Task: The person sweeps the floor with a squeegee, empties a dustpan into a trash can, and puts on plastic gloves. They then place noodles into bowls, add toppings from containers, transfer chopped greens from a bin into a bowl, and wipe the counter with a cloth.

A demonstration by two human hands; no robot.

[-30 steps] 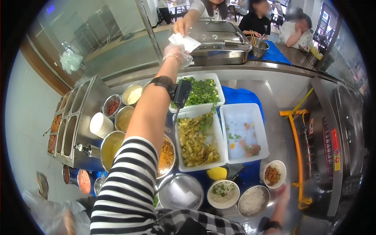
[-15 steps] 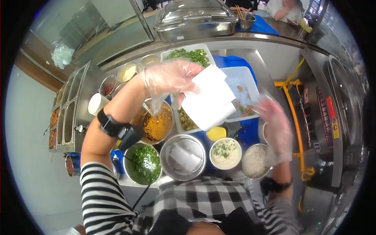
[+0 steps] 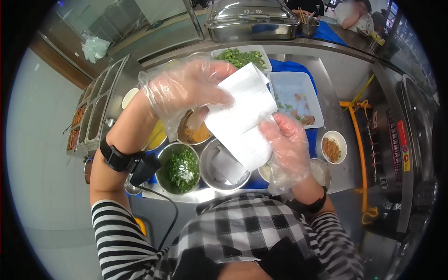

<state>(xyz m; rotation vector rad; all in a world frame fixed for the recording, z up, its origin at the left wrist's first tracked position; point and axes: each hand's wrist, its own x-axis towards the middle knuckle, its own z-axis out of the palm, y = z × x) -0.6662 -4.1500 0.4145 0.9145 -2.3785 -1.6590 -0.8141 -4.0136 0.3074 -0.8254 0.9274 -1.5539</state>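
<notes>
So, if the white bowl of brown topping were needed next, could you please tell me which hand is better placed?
Probably the right hand: it is nearer the white bowl, while the left hand is across the white paper. Both hold the paper, so the right would first let go.

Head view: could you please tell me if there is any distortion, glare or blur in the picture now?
In the head view, strong wide-angle curving with black corners; in the head view, bright reflections on the metal chafing dish; in the head view, white papers too pale to read, and the right sleeve slightly blurred.
</notes>
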